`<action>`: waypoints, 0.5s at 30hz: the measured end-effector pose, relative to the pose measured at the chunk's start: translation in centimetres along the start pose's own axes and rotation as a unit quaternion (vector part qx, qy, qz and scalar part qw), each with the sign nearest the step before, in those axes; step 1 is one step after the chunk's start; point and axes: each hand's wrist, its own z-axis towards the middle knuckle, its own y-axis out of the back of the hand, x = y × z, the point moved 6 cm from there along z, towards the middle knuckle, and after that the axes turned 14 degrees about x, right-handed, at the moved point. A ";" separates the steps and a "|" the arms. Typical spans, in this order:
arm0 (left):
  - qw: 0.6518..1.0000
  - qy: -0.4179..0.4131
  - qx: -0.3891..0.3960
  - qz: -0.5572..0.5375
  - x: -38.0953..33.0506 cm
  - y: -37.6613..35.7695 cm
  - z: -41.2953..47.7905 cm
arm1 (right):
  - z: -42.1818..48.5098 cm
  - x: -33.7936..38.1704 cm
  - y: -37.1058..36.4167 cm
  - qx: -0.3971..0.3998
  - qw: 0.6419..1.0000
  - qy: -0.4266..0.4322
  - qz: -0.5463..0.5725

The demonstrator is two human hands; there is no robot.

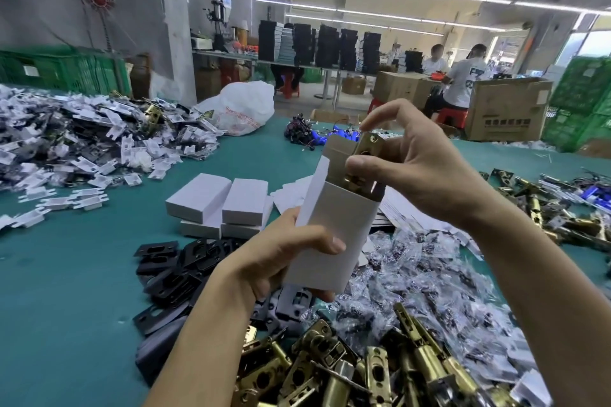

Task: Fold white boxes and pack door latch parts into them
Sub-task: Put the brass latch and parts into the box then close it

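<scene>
Left hand (281, 261) grips upright white box (334, 231) mid-scene above surface (66, 291). Right hand (420, 172) pinches brass latch (365, 155), apparently half inside box's open top.

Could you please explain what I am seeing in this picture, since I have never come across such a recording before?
There is no machine: a camera worn on a person's head looks down at their two bare hands. The left hand grips a white cardboard box with its top open. The right hand pinches a brass-coloured metal door latch, partly inside that box. On the green table lie closed white boxes, flat black metal plates, more brass latches and small clear bags.
</scene>
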 end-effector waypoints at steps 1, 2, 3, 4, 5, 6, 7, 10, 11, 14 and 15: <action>1.000 -0.008 -0.007 -0.003 -0.2 0.1 -0.1 | 0.2 0.2 -0.2 0.013 1.000 -0.006 -0.024; 1.000 -0.019 -0.017 -0.007 -0.3 0.2 -0.2 | 0.4 0.4 -0.5 0.027 0.998 -0.009 -0.055; 0.999 -0.030 -0.026 -0.012 -0.5 0.4 -0.3 | 0.5 0.7 -0.7 0.034 0.995 -0.006 -0.091; 0.998 -0.041 -0.035 -0.014 -0.6 0.6 -0.4 | 0.6 1.0 -0.7 0.028 0.992 0.005 -0.124; 0.998 -0.048 -0.044 -0.012 -0.7 0.7 -0.4 | 0.6 1.3 -0.5 0.003 0.989 0.022 -0.147; 0.997 -0.054 -0.053 -0.010 -0.8 0.9 -0.5 | 0.4 1.4 0.0 -0.041 0.986 0.043 -0.154; 0.996 -0.062 -0.063 -0.012 -0.9 1.0 -0.5 | 0.1 1.4 0.6 -0.098 0.983 0.065 -0.140; 0.990 -0.115 -0.076 -0.029 -1.5 1.3 -0.7 | -0.7 -0.8 2.0 -0.248 0.967 0.050 -0.025; 0.987 -0.132 -0.082 -0.038 -1.7 1.4 -0.8 | -0.7 -2.4 1.9 -0.261 0.965 -0.005 -0.011; 0.975 -0.186 -0.111 -0.051 -2.3 1.8 -1.1 | 0.4 -7.2 -2.0 -0.050 0.965 -0.210 -0.150; 0.969 -0.214 -0.116 -0.049 -2.6 1.9 -1.2 | 0.6 -8.6 -4.4 0.075 0.942 -0.246 -0.215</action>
